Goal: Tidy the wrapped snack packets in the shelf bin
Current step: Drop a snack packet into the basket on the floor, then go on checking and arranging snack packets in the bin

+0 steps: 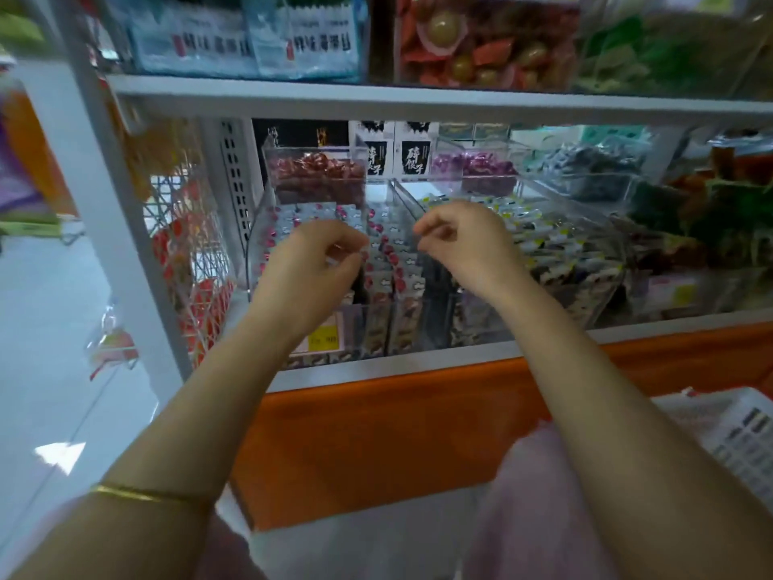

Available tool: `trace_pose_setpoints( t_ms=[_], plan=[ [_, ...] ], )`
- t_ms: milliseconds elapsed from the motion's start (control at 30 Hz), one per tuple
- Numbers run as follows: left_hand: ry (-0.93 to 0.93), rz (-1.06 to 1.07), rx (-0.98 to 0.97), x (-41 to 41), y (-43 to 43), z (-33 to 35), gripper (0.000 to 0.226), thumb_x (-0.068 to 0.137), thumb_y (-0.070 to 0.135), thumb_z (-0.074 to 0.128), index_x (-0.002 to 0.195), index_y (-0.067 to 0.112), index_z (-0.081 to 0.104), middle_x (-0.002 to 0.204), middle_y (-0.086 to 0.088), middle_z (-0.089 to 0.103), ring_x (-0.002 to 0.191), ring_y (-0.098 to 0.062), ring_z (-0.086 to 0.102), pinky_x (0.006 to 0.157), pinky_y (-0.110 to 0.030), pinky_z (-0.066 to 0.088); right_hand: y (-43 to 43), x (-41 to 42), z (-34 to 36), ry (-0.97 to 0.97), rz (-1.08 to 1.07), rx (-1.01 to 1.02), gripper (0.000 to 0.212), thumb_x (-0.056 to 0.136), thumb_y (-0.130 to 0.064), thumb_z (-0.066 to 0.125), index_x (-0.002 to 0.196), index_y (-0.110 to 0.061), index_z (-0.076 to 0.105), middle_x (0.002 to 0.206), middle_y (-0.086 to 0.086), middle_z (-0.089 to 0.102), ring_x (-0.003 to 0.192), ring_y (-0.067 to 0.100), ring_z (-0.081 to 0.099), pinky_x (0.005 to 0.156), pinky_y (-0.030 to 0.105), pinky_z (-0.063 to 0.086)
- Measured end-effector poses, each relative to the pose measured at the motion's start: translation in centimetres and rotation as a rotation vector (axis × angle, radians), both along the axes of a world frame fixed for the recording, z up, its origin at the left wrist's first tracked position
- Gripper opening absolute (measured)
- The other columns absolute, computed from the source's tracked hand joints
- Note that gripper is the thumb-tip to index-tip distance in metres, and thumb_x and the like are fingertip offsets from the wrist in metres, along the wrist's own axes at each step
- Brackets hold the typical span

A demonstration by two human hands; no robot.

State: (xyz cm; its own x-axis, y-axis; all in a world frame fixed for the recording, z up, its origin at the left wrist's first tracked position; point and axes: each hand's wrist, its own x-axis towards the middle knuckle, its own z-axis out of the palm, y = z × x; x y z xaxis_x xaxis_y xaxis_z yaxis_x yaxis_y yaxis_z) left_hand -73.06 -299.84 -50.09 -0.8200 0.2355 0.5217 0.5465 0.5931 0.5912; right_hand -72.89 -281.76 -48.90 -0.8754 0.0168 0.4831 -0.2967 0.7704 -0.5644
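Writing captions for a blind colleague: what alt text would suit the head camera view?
Two bare arms reach into a clear plastic shelf bin of silver-and-pink wrapped snack packets: the left hand appears to pinch one packet, the right hand is curled beside it. Neighbouring clear bins hold other wrapped snacks above an orange shelf base.

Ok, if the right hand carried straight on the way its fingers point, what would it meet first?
Most likely the silver packets standing in the clear bin: the right hand points its curled fingers left and down at them. Depth is unclear.
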Motion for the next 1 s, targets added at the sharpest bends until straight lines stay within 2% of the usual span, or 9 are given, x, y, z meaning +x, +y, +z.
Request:
trace_pose_setpoints(
  t_ms=[100, 200, 300, 400, 500, 667, 833, 933, 1000],
  plan=[
    [0.03, 0.014, -0.086, -2.0, 0.6, 0.1, 0.024, 0.091, 0.015, 0.053, 0.112, 0.017, 0.065, 0.109, 0.002, 0.062, 0.089, -0.005, 0.051, 0.069, -0.012, 0.038, 0.0, -1.8, 0.3, -0.08, 0.034, 0.198, 0.011, 0.086, -0.008, 0.064, 0.093, -0.011, 0.071, 0.091, 0.001, 0.067, 0.081, 0.01, 0.056, 0.068, 0.017, 0.041],
    [0.026, -0.022, -0.147, -3.3, 0.9, -0.7, 0.024, 0.091, 0.014, 0.055, 0.112, 0.016, 0.065, 0.112, 0.0, 0.062, 0.09, -0.005, 0.051, 0.067, -0.008, 0.034, 0.2, -2.3, -0.1, -0.078, 0.029, 0.351, 0.009, 0.081, -0.023, 0.07, 0.087, -0.018, 0.074, 0.075, -0.012, 0.059, 0.094, 0.016, 0.05, 0.079, 0.03, 0.043],
    [0.029, -0.034, -0.207, -3.7, 0.6, -1.5, 0.023, 0.09, 0.014, 0.055, 0.11, 0.017, 0.066, 0.111, 0.0, 0.061, 0.092, -0.006, 0.05, 0.071, -0.01, 0.035, 0.4, -2.0, -1.1, -0.068, 0.026, 0.393, 0.014, 0.077, -0.038, 0.072, 0.082, -0.025, 0.074, 0.075, -0.015, 0.055, 0.096, 0.01, 0.032, 0.076, 0.033, 0.034],
    [0.072, -0.013, -0.182, -3.7, 0.3, -1.4, 0.022, 0.09, 0.013, 0.056, 0.109, 0.016, 0.067, 0.105, 0.005, 0.058, 0.088, -0.002, 0.044, 0.067, 0.004, 0.031, 0.4, -1.9, -1.8, -0.073, 0.044, 0.43, 0.014, 0.077, -0.04, 0.072, 0.08, -0.026, 0.073, 0.084, -0.012, 0.058, 0.101, 0.012, 0.034, 0.084, 0.035, 0.034],
    [0.115, -0.008, -0.123, -3.6, 0.1, -0.9, 0.018, 0.089, 0.012, 0.058, 0.104, 0.016, 0.068, 0.098, 0.01, 0.054, 0.085, 0.003, 0.042, 0.072, 0.008, 0.029, 0.7, -2.1, -1.5, -0.049, 0.058, 0.379, 0.009, 0.077, -0.035, 0.072, 0.076, -0.026, 0.069, 0.082, -0.015, 0.057, 0.097, 0.009, 0.034, 0.078, 0.029, 0.027],
    [0.054, -0.036, -0.025, -3.2, 0.2, -0.7, 0.018, 0.09, 0.018, 0.056, 0.105, 0.021, 0.066, 0.094, 0.015, 0.055, 0.082, 0.007, 0.049, 0.071, 0.005, 0.033, 1.8, -1.3, 0.0, 0.114, 0.111, -0.152, 0.012, 0.086, -0.015, 0.063, 0.074, -0.017, 0.063, 0.073, -0.012, 0.057, 0.069, -0.006, 0.05, 0.064, 0.006, 0.035],
    [-0.121, -0.16, 0.037, -2.2, 0.7, -0.4, 0.036, 0.084, 0.042, 0.054, 0.118, 0.031, 0.058, 0.101, 0.017, 0.057, 0.09, 0.007, 0.052, 0.068, -0.004, 0.045, 2.0, -0.5, 0.3, 0.247, 0.063, -0.684, 0.017, 0.093, -0.012, 0.054, 0.076, -0.015, 0.058, 0.06, -0.012, 0.056, 0.049, 0.005, 0.048, 0.046, 0.02, 0.043],
    [-0.2, -0.201, 0.101, -1.8, 0.9, -0.3, 0.038, 0.085, 0.038, 0.055, 0.122, 0.028, 0.056, 0.099, 0.019, 0.057, 0.089, 0.011, 0.053, 0.065, 0.0, 0.041, 1.7, -0.4, -0.1, 0.138, 0.124, -0.972, 0.022, 0.095, -0.01, 0.05, 0.073, -0.011, 0.057, 0.054, -0.01, 0.056, 0.045, 0.006, 0.048, 0.041, 0.019, 0.041],
    [-0.225, -0.21, 0.182, -1.8, 0.8, -0.1, 0.029, 0.088, 0.03, 0.055, 0.116, 0.025, 0.06, 0.091, 0.013, 0.06, 0.075, 0.014, 0.055, 0.057, -0.001, 0.041, 1.6, -0.3, -0.4, 0.078, 0.176, -1.101, 0.024, 0.095, -0.01, 0.049, 0.072, -0.008, 0.056, 0.056, -0.004, 0.055, 0.046, 0.006, 0.048, 0.042, 0.019, 0.043]
  ],
)
